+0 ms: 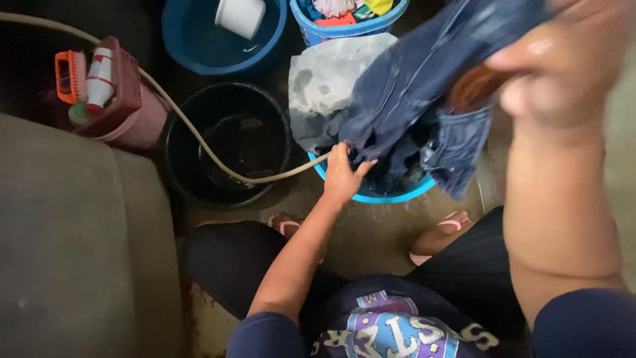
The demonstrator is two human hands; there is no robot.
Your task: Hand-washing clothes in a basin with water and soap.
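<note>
Leftmost, a pink crate (126, 99) holding an orange scrub brush (69, 76) and a white bottle (99, 78) stands well apart from the work, so it is at little risk. Just right of it a beige hose (199, 142) runs over the rim of an empty-looking black tub (228, 142) and on toward the light blue basin (391, 193); because the hose passes right by the left hand (343, 176), a tug on the cloth could likely drag it out of the basin and let water run onto the already wet floor (371, 232). That left hand is closed on a lower fold of the dark blue jeans (411, 93), pinching the fabric at the basin's edge. Behind, a dark blue tub (199, 36) holds a white scoop (240, 16), and a blue laundry basket (344, 20) of coloured clothes sits beside it, with a grey garment (324, 86) draped between. The jeans hang from above down into the basin, soaked and probably heavy. The right hand (556, 66), raised close to the camera and blurred, seems clenched on the upper part of the jeans, though its fingers are not clear. If that grip slips, the wet weight would drop and splash; the bare feet in pink sandals (450, 224) on a slick floor add a risk of slipping.
</note>
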